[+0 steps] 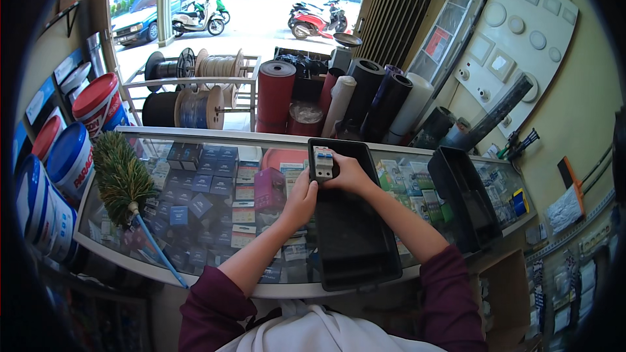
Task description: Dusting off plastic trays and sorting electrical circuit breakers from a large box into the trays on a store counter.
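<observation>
A white two-pole circuit breaker (323,162) with blue toggles is held over the far end of a long black plastic tray (359,254). My right hand (348,174) grips the breaker from its right side and below. My left hand (304,194) is at its lower left, fingers together and pointing up; whether they press on the breaker is hard to tell. The tray lies lengthwise on a glass display counter (205,281), its near end reaching the counter's front edge. Its visible floor is dark, with part of the far end hidden by my hands.
A feather duster (122,181) with a blue handle lies across the counter's left side. Another black tray (464,200) sits at the right. Paint buckets (71,156) stand at the left. Beyond the counter are cable reels (200,107) and upright rolls (276,98).
</observation>
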The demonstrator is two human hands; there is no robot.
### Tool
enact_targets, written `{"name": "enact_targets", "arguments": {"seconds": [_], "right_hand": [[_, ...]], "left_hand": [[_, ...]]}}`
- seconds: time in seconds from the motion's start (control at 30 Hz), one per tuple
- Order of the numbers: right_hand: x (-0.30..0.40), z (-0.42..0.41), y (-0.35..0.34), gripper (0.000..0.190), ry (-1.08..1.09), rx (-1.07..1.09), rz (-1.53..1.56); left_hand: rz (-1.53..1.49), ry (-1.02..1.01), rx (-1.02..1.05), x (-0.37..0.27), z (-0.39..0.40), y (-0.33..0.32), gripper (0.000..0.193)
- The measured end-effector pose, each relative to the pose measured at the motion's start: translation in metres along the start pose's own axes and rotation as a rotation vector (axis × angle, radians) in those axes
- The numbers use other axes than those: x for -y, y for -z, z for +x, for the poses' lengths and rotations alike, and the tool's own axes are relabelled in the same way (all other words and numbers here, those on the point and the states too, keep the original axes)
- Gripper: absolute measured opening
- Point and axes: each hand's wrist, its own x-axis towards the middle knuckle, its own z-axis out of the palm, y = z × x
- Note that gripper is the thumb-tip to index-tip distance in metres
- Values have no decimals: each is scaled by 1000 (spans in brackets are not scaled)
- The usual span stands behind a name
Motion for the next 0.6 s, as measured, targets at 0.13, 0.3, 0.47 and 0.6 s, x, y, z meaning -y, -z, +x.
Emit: {"name": "enact_targets", "arguments": {"seconds": [0.13,0.3,0.47,0.6], "right_hand": [[4,1,-1,84,-15,10,38],[13,2,7,82,-35,75,-9],[4,0,6,102,12,33,-25],[31,-16,28,126,-134,91,-44]], "left_hand": [[-13,20,-3,1,-1,1,39],[-48,32,-22,3,2,0,39],[-81,55,-6,12,0,-1,41],[-103,55,-35,-6,0,2,45]]}}
